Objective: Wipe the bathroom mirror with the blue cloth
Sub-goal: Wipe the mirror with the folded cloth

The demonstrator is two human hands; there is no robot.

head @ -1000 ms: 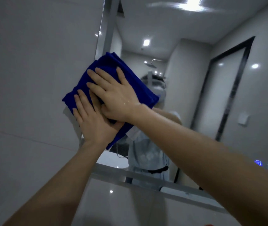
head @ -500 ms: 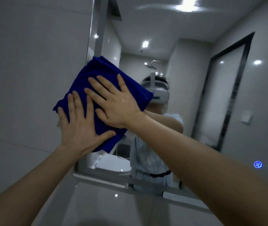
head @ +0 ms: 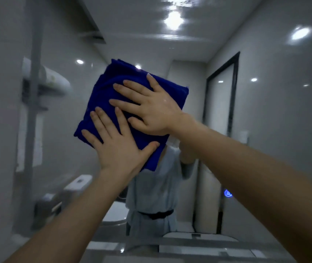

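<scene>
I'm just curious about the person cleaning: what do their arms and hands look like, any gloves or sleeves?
Both are bare: no gloves, rings or watch on the left hand or right hand, and no sleeves on either forearm in view.

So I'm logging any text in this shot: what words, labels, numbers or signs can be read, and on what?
No readable words or numbers anywhere.
Glowing blue round icon on the wall mirror: a lit symbol, too blurred to read.
Folded blue cloth: no label visible.
White wall unit reflected at left: faint marks, unreadable.
</scene>
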